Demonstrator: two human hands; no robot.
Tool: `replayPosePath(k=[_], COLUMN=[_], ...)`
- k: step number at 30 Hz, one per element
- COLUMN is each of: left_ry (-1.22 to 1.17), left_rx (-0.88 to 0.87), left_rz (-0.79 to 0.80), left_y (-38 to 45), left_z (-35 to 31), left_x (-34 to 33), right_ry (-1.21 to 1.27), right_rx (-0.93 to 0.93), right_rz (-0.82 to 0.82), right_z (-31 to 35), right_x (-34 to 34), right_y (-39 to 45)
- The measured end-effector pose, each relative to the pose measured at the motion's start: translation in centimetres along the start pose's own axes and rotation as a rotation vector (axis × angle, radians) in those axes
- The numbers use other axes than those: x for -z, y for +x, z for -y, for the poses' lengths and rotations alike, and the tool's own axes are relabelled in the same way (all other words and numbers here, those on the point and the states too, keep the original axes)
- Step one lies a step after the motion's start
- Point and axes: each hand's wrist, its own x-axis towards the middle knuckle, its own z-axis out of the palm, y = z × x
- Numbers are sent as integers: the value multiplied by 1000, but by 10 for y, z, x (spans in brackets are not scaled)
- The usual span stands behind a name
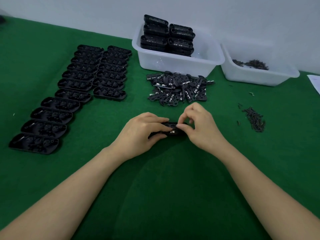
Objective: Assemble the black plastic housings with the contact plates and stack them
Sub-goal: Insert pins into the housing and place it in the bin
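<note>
One black plastic housing (171, 131) lies on the green table between my hands, mostly hidden by my fingers. My left hand (142, 134) grips its left end, fingers curled over the top. My right hand (199, 125) pinches a contact plate (173, 125) down into the housing with thumb and forefinger. Several empty housings (72, 94) lie in two rows at the left. A loose pile of contact plates (178, 89) sits just beyond my hands. Stacked assembled housings (166, 37) fill a white bin (174, 64) at the back.
A second white bin (256, 75) at the back right holds small dark parts (251, 64). A heap of black screws (254, 119) lies right of my hands. A sheet of paper (315, 84) is at the right edge. A pale wall stands behind the table.
</note>
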Motion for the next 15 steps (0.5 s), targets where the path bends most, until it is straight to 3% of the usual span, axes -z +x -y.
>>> replayPosePath(k=[6,15], left_ry=[-9,-8], left_rx=[4,-6], left_rz=[6,5], left_y=[0,0], left_z=[0,2], left_x=[-1,-2], right_ry=[-352,-553], right_rx=[236,353], right_rz=[-4,46], right_z=[6,12], right_x=[0,0], right_y=[7,11])
